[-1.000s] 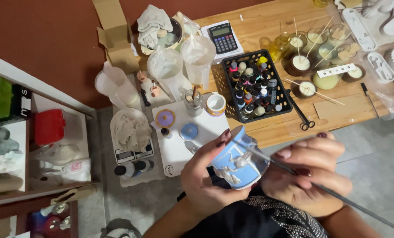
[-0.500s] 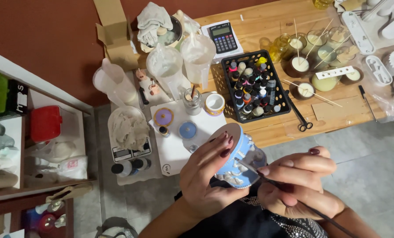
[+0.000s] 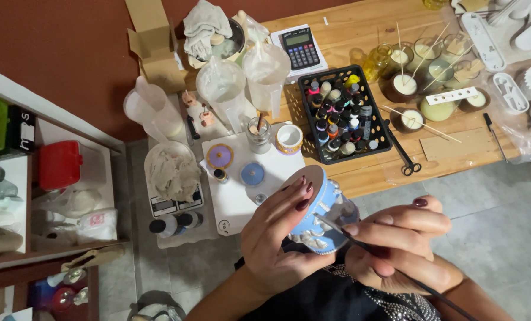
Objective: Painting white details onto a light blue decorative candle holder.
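Note:
My left hand (image 3: 280, 238) grips a round blue pot (image 3: 328, 214) with white raised decoration, tilted on its side in front of my chest. My right hand (image 3: 399, 241) holds a thin dark paintbrush (image 3: 390, 261); its tip touches the pot's blue side. The brush handle runs down to the lower right. Just beyond the pot lies a white board (image 3: 242, 190) with a purple lid (image 3: 220, 156) and a blue lid (image 3: 252, 174) on it.
On the wooden table (image 3: 449, 148) stand a black crate of small paint bottles (image 3: 341, 113), a calculator (image 3: 300, 47), scissors (image 3: 405, 157), several candles with wooden sticks (image 3: 423, 71), plastic cups (image 3: 242, 83) and a small jar with brushes (image 3: 258, 135). A shelf with a red box (image 3: 59, 163) is at left.
The pot has turned further onto its side in my left hand. My right hand with the brush has moved up against the pot's side.

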